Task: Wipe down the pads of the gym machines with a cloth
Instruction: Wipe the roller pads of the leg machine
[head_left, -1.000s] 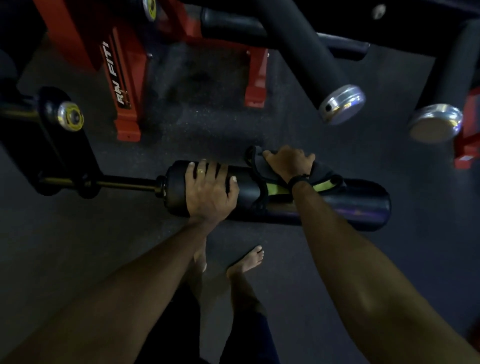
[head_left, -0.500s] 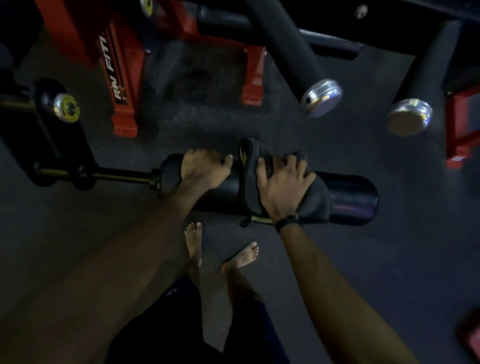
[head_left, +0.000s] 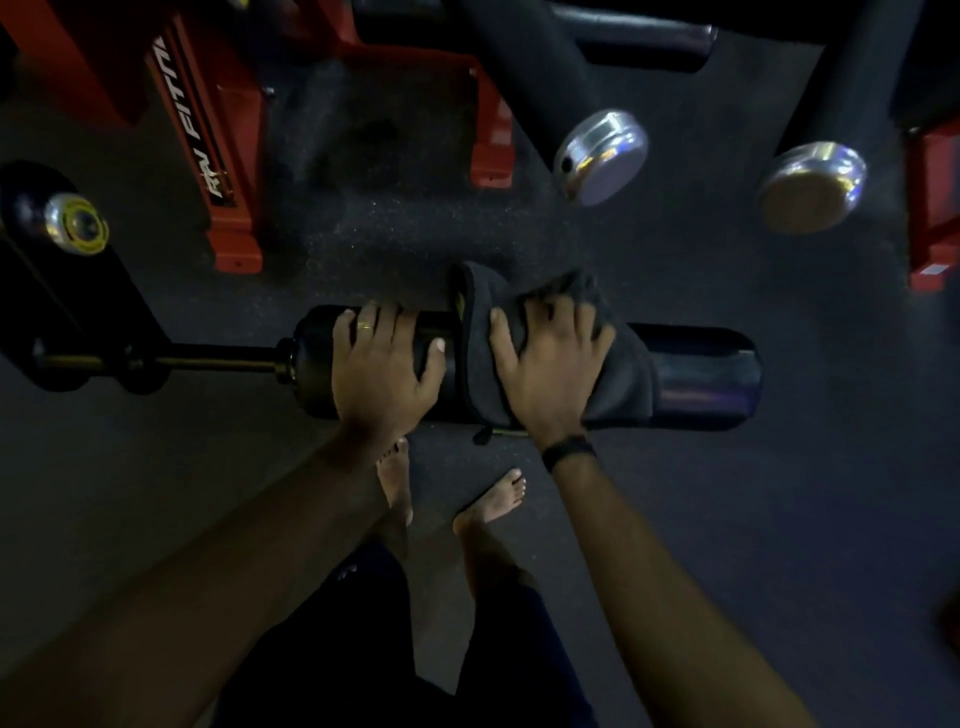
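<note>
A black cylindrical roller pad lies across the middle of the head view, mounted on a thin metal rod that runs left. A dark grey cloth is draped over the pad's middle. My right hand presses flat on the cloth with fingers spread, a black band on the wrist. My left hand grips the pad's left end, fingers curled over its far side, a ring on one finger.
Red machine frame legs stand at the upper left and centre. Two black padded bars with chrome end caps hang above the pad at upper right. My bare feet stand on dark rubber flooring below the pad.
My right hand has come from the pad's far side to lie flat on top, spreading the cloth. The left hand shifted its grip over the pad's left end and back onto its top.
</note>
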